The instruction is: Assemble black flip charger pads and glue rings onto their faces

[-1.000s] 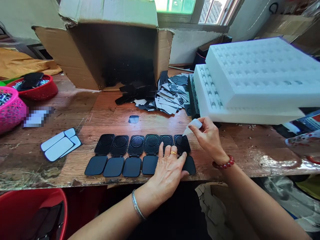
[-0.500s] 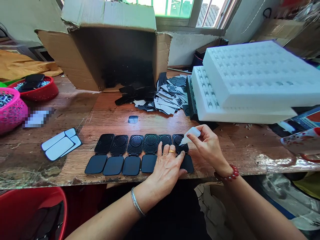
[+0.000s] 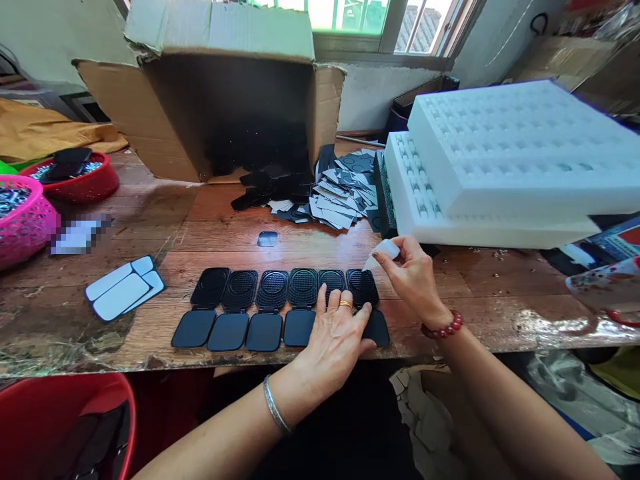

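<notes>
My right hand [image 3: 411, 270] grips a small white squeeze bottle [image 3: 386, 251] between thumb and fingers. Its thin nozzle points down at the rightmost black hinged case [image 3: 363, 288], near that case's upper edge. My left hand [image 3: 334, 337] lies flat with fingers spread over the right part of the row, covering most of one lower panel. Several such cases lie unfolded side by side along the table's front. Their upper halves [image 3: 274, 289] carry ridged ring and grid patterns, while the lower halves [image 3: 263, 332] are smooth.
White rounded pieces on dark backing [image 3: 125, 288] lie at the left. Behind the row are a small dark plate [image 3: 267, 239], a pile of cut sheets [image 3: 340, 200] and a cardboard box [image 3: 115, 100]. White foam trays [image 3: 500, 193] stand at right; a pink basket [image 3: 27, 217] at left.
My right hand has moved slightly up and away from me, carrying the bottle's tip from the lower part of the last case to its upper edge. My left hand stays in place.
</notes>
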`<act>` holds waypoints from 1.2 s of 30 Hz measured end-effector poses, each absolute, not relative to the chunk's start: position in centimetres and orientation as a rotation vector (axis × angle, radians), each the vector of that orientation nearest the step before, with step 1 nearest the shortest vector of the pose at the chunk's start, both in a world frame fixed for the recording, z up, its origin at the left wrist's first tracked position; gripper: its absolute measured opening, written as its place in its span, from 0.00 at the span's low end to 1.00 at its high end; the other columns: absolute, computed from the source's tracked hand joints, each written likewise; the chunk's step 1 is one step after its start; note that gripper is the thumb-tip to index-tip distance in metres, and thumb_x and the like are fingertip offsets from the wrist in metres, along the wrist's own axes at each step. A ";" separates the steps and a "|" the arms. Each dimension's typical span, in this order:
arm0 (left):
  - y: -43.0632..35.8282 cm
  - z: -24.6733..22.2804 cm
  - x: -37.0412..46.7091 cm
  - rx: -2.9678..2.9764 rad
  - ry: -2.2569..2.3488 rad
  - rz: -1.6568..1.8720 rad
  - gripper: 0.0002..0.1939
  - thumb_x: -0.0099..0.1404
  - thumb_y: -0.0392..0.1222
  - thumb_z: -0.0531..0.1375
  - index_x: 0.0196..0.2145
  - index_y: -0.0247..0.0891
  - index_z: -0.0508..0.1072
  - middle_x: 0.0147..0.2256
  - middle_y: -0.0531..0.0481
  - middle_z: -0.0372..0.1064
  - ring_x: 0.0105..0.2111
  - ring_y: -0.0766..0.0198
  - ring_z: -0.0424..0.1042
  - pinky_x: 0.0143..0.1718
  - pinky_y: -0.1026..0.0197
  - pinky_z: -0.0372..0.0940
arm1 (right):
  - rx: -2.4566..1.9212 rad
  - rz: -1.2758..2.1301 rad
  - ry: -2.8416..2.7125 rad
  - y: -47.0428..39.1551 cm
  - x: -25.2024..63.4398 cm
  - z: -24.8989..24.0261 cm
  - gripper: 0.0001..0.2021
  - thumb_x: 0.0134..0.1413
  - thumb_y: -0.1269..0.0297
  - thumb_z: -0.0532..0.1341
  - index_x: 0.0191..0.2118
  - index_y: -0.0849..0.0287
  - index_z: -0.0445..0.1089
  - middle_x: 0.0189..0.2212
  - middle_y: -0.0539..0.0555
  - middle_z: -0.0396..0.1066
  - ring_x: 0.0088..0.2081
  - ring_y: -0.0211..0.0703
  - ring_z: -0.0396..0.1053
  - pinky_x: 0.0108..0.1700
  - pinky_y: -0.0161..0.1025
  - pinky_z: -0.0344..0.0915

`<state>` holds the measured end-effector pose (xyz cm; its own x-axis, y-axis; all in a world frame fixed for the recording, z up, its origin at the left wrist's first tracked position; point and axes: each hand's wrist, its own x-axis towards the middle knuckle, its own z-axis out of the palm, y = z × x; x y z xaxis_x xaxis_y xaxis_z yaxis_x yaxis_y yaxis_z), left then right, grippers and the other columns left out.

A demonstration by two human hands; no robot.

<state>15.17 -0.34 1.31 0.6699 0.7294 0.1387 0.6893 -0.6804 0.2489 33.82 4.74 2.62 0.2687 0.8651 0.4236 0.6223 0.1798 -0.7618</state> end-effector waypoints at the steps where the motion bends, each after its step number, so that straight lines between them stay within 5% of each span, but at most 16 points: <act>1: -0.4 1.3 15.2 2.707 1.157 0.336 0.29 0.64 0.51 0.64 0.60 0.43 0.68 0.48 0.43 0.66 0.52 0.50 0.64 0.64 0.37 0.50 | -1.544 0.287 -1.427 4.6 34.3 2.6 0.13 0.51 0.52 0.65 0.32 0.55 0.65 0.25 0.48 0.68 0.26 0.41 0.64 0.29 0.39 0.61; 9: -0.4 1.7 14.0 2.700 1.167 0.364 0.35 0.63 0.53 0.64 0.63 0.38 0.63 0.56 0.38 0.65 0.59 0.45 0.61 0.65 0.36 0.48 | -1.570 0.501 -1.084 3.8 37.1 1.3 0.21 0.40 0.47 0.71 0.31 0.59 0.69 0.25 0.51 0.72 0.26 0.43 0.69 0.27 0.41 0.67; 17: 0.0 2.0 10.5 2.650 1.347 0.301 0.24 0.67 0.48 0.61 0.59 0.39 0.70 0.59 0.41 0.67 0.64 0.40 0.55 0.65 0.29 0.45 | -1.403 0.760 -0.972 5.4 33.5 2.1 0.25 0.36 0.46 0.74 0.33 0.60 0.70 0.28 0.52 0.73 0.28 0.41 0.71 0.31 0.42 0.74; 28: 0.2 1.9 10.6 2.623 1.329 0.288 0.26 0.66 0.52 0.63 0.58 0.39 0.70 0.58 0.43 0.68 0.65 0.38 0.53 0.65 0.28 0.44 | -1.437 0.642 -1.163 8.0 29.9 0.3 0.24 0.41 0.42 0.70 0.33 0.58 0.67 0.25 0.49 0.68 0.25 0.40 0.66 0.27 0.40 0.66; 36: 0.2 1.8 10.4 2.615 1.315 0.290 0.26 0.66 0.52 0.63 0.58 0.38 0.70 0.58 0.42 0.68 0.65 0.37 0.54 0.65 0.28 0.44 | -1.511 0.394 -1.488 6.5 29.5 2.3 0.12 0.52 0.54 0.65 0.32 0.56 0.64 0.26 0.48 0.65 0.25 0.38 0.61 0.28 0.39 0.58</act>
